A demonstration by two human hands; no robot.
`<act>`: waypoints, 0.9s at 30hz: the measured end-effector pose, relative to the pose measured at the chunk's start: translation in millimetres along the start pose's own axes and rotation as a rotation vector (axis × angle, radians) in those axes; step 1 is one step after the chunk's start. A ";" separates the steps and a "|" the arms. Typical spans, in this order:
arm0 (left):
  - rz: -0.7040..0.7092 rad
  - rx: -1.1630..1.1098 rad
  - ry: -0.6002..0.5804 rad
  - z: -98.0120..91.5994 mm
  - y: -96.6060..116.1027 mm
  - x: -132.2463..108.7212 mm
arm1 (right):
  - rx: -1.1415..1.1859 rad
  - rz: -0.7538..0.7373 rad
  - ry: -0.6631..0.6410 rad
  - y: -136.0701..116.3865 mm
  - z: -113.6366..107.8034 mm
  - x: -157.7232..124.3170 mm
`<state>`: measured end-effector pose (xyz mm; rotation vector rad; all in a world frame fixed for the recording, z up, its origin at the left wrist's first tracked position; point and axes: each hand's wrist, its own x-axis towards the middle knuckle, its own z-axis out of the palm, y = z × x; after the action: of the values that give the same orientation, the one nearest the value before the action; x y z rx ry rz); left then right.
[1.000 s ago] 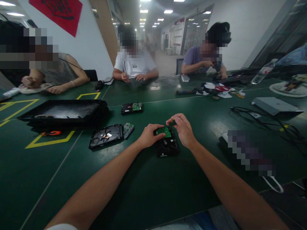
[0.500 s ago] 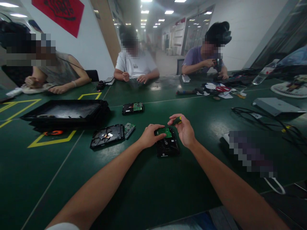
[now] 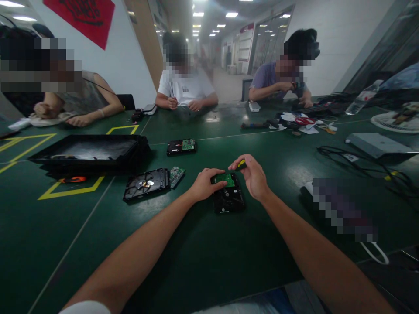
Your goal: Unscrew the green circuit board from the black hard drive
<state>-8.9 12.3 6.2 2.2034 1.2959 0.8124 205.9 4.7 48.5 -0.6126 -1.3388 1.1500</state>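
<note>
A black hard drive [image 3: 231, 201] lies flat on the green table [image 3: 183, 244] in front of me, with a green circuit board [image 3: 231, 179] on its far half. My left hand [image 3: 206, 184] grips the drive's far left edge, the thumb resting on the board. In my right hand [image 3: 253, 179] is a small screwdriver [image 3: 242, 165] with a yellow and black handle. It is tilted over the drive's far right corner; its thin tip is too small to tell whether it touches a screw.
To the left lie another hard drive [image 3: 146, 185], a loose circuit board [image 3: 177, 176] and a stack of black trays [image 3: 88, 150]. A third drive [image 3: 181, 147] lies farther back. Cables [image 3: 347, 157] and a grey box [image 3: 379, 144] are at right. Three people sit across the table.
The screwdriver handle has turned slightly in my right fingers, showing more yellow. My left hand and the hard drive stay where they were.
</note>
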 end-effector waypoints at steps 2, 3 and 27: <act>-0.002 -0.004 0.003 0.3 -0.4 -0.3 | 0.041 0.014 0.001 1.1 0.5 -0.8; -0.003 -0.004 0.002 0.5 -0.3 -0.4 | 0.053 0.021 0.005 1.7 0.6 -1.2; 0.006 0.003 -0.009 -0.6 1.2 -0.1 | 0.017 0.032 -0.027 -2.2 2.6 -3.2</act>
<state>-8.7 11.7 7.4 2.2120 1.2869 0.8023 204.6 0.4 49.7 -0.6101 -1.3446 1.1982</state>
